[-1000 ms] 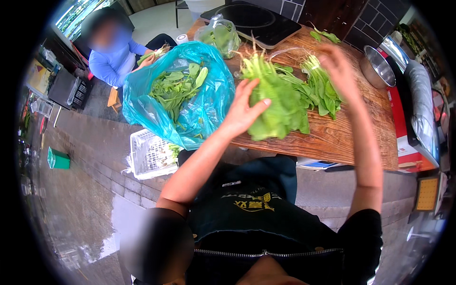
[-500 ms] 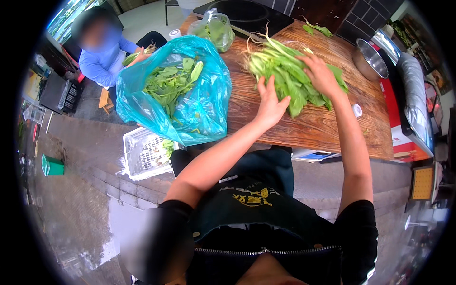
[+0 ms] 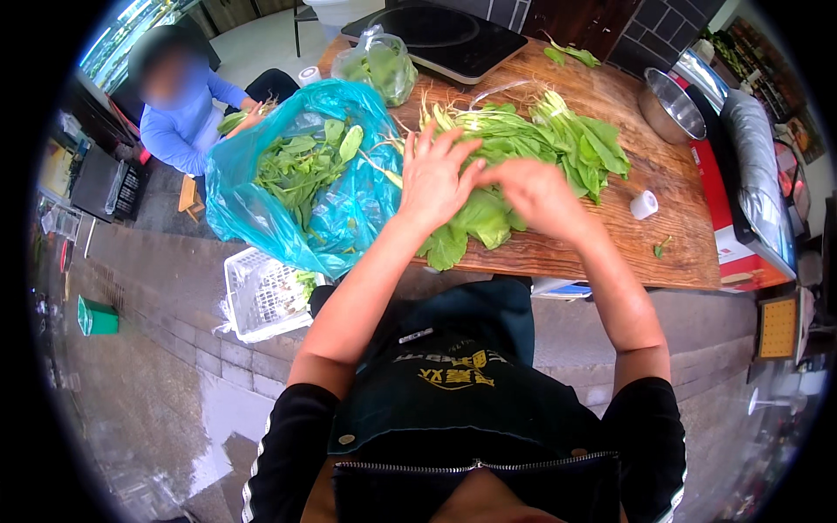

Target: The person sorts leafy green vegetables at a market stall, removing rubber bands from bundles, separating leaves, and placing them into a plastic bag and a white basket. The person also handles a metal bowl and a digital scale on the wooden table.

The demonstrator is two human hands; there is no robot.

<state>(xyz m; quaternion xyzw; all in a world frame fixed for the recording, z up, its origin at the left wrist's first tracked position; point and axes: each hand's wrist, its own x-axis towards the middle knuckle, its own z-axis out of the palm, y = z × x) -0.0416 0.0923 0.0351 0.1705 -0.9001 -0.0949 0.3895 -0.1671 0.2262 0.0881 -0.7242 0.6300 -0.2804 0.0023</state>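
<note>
Leafy greens with pale stems and roots (image 3: 584, 144) lie in a loose heap on the wooden table (image 3: 689, 244). My left hand (image 3: 438, 174) rests over the left part of the heap, its fingers spread. Close to its thumb, my right hand (image 3: 534, 196) is bent over the leaves. Motion smears its fingers, so whether they grip a stem is hidden. Left of my hands, at the table's edge, a wide-mouthed blue plastic bag (image 3: 240, 196) holds loose green leaves (image 3: 301, 174). A few thin roots and stems reach from the heap toward the bag's right rim.
A clear bag of greens (image 3: 377, 71) and a black cooktop (image 3: 440, 39) stand at the back. A steel bowl (image 3: 671, 106) and a small white roll (image 3: 643, 205) are at right. Below the blue bag sits a white basket (image 3: 253, 301). Another person (image 3: 179, 113) handles greens at far left.
Both hands have moved left and a little nearer me. Part of the greens now spreads leftward under them. The blue bag has shifted slightly left, and more of the white roll shows.
</note>
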